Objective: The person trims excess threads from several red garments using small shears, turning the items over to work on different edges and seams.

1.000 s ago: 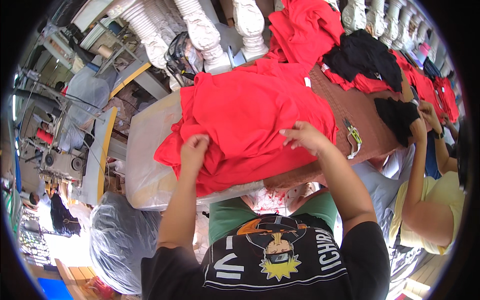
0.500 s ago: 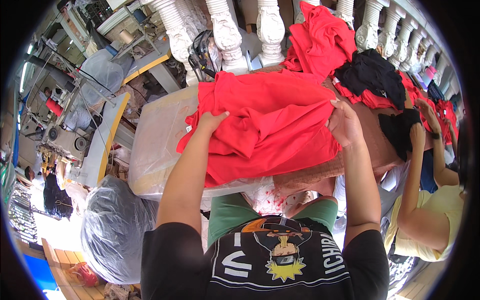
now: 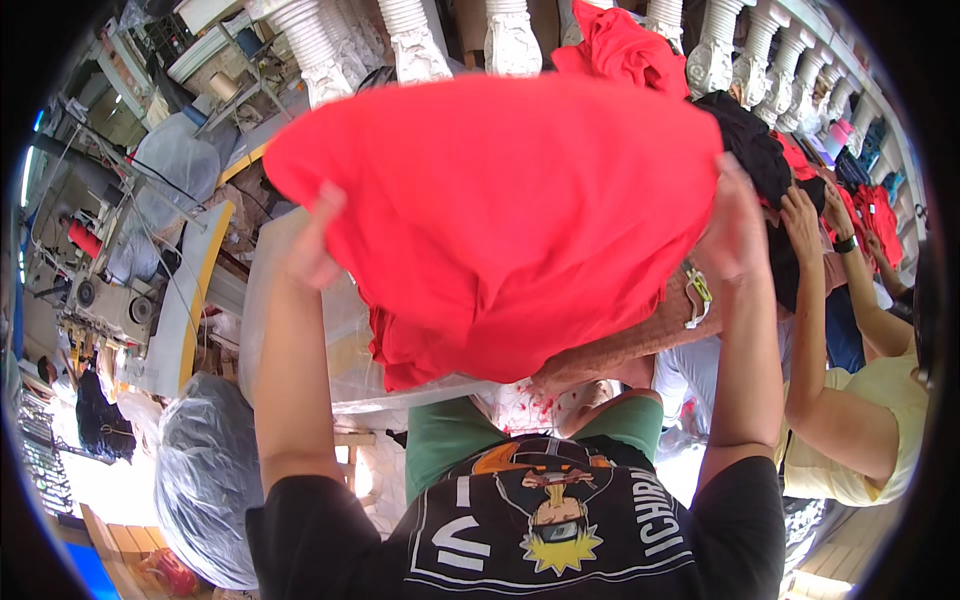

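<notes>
A red garment (image 3: 500,220) is lifted and spread between my two hands, its middle billowing above the table. My left hand (image 3: 318,240), blurred by motion, grips its left side. On the opposite side my right hand (image 3: 738,225), also blurred, holds the right edge with bent fingers. The lower folds hang over the near part of the plastic-covered tabletop (image 3: 275,300). Beside the garment, on the brown cloth cover (image 3: 620,355), lies a small green-and-white tool (image 3: 697,292) that looks like thread snips.
A crumpled red cloth pile (image 3: 625,55) and black cloth (image 3: 745,145) lie at the back right, before white balusters (image 3: 515,40). At the right a co-worker in a yellow top (image 3: 850,430) handles dark cloth. Sewing machines (image 3: 130,305) stand left; a plastic-wrapped bundle (image 3: 205,480) sits near left.
Both hands have risen and moved apart, lifting the red garment off the table and spreading it. The green-and-white tool has come into sight. The co-worker's hands have shifted toward the back left.
</notes>
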